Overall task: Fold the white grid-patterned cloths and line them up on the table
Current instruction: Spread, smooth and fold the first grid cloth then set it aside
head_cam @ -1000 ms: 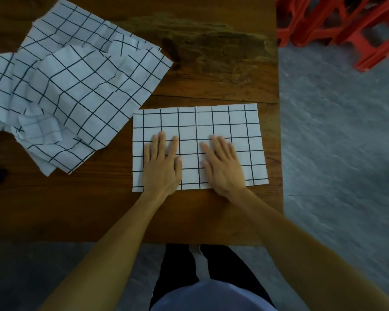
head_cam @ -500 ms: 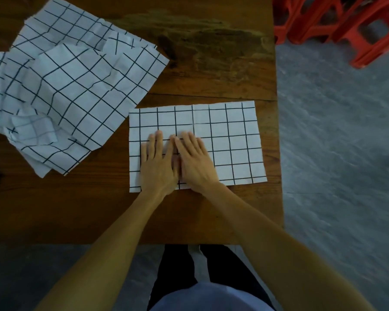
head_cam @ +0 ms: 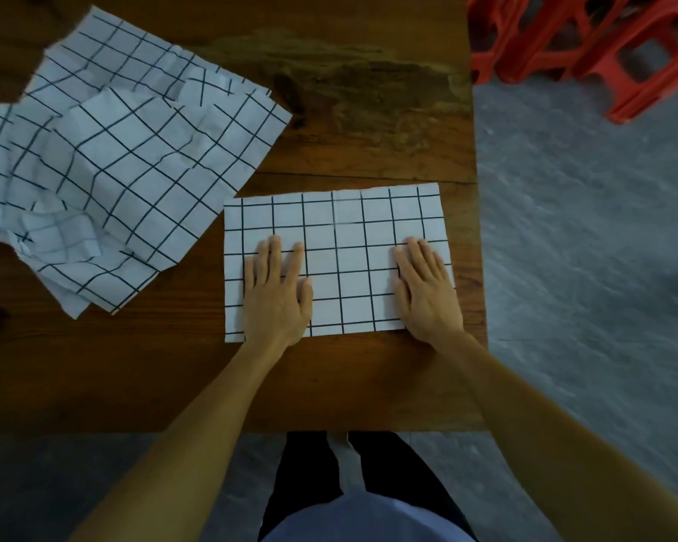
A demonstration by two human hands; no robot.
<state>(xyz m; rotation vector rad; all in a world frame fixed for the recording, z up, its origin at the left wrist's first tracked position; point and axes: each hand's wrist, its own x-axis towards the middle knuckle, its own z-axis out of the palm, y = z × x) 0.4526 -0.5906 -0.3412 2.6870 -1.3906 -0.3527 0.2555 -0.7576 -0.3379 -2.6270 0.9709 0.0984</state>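
Sliding outward from beside the left hand (head_cam: pixel 275 297), the right hand (head_cam: pixel 427 291) presses the folded cloth (head_cam: pixel 341 232), fingers flat

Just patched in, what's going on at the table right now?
A person is pressing a folded grid cloth flat on the wooden table, near its right edge. The left hand lies flat on the cloth's left part and the right hand flat on its right part, fingers straight. A rumpled pile of unfolded grid cloths waits at the table's far left. Red plastic stools stand on the floor beyond.
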